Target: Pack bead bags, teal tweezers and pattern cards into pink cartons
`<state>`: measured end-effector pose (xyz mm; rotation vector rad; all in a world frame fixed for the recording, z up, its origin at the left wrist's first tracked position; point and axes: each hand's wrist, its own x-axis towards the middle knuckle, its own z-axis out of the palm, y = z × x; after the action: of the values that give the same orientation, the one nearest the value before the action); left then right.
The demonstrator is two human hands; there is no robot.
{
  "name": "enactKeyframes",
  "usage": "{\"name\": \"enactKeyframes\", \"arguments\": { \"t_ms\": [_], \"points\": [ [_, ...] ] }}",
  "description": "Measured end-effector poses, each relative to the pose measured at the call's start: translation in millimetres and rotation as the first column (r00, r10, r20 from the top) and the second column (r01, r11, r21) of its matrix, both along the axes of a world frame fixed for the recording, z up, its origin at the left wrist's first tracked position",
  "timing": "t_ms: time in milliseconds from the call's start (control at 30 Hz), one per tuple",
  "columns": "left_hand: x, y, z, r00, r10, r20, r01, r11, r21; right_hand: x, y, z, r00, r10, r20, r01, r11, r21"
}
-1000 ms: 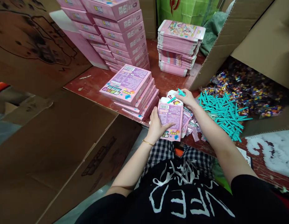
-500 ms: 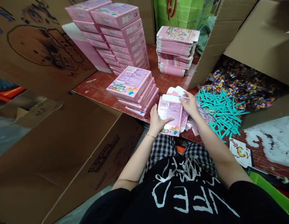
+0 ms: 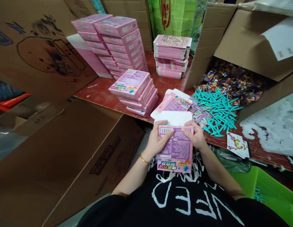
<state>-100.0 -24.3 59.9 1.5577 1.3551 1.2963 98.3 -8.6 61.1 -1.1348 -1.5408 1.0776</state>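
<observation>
A pink and purple carton (image 3: 175, 149) with its white end flap raised is held in front of my shirt. My left hand (image 3: 158, 140) grips its left edge, thumb across the printed face. On the right edge my right hand (image 3: 195, 135) grips it the same way, fingers behind. Just beyond lie more flat pink cartons (image 3: 176, 103) on the red table (image 3: 89, 91). Purple sachets (image 3: 200, 112) lie right of these, beside a heap of teal plastic sticks (image 3: 221, 112). A short stack of pink boxes (image 3: 131, 83) stands to the left of the flat cartons.
A tall double stack of pink boxes (image 3: 127, 41) stands at the back left, a pile of flat cartons (image 3: 171, 52) behind centre. An open cardboard box (image 3: 250, 47) spills bags of colourful beads (image 3: 234, 78). Large cardboard boxes (image 3: 54, 151) flank my left; a green bin (image 3: 249, 179) is lower right.
The carton has come off the table edge towards my body, facing me squarely. My right hand has left the flat cartons and now grips the carton's right side. The view has shifted slightly.
</observation>
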Motion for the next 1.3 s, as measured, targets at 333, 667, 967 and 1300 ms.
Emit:
{"name": "enactKeyframes", "arguments": {
  "t_ms": [333,667,967,1300],
  "points": [
    [22,7,-45.7,0.898,0.118,0.424,-0.027,0.976,-0.214,1,-14,-51.1,0.970,-0.203,-0.137,0.199,0.979,-0.046],
    [25,2,-20.5,0.924,0.038,0.381,0.052,0.974,-0.223,33,17,-20.1,0.986,0.036,-0.165,-0.093,0.930,-0.355],
    [10,-16,-32.4,0.972,-0.192,0.137,0.227,0.919,-0.322,47,1,-18.3,0.939,0.324,-0.116,-0.342,0.918,-0.200],
    [-165,124,129.5,0.977,0.204,-0.054,-0.195,0.970,0.142,36,39,-61.1,0.995,-0.046,-0.090,0.028,0.980,-0.196]
  ]
}}
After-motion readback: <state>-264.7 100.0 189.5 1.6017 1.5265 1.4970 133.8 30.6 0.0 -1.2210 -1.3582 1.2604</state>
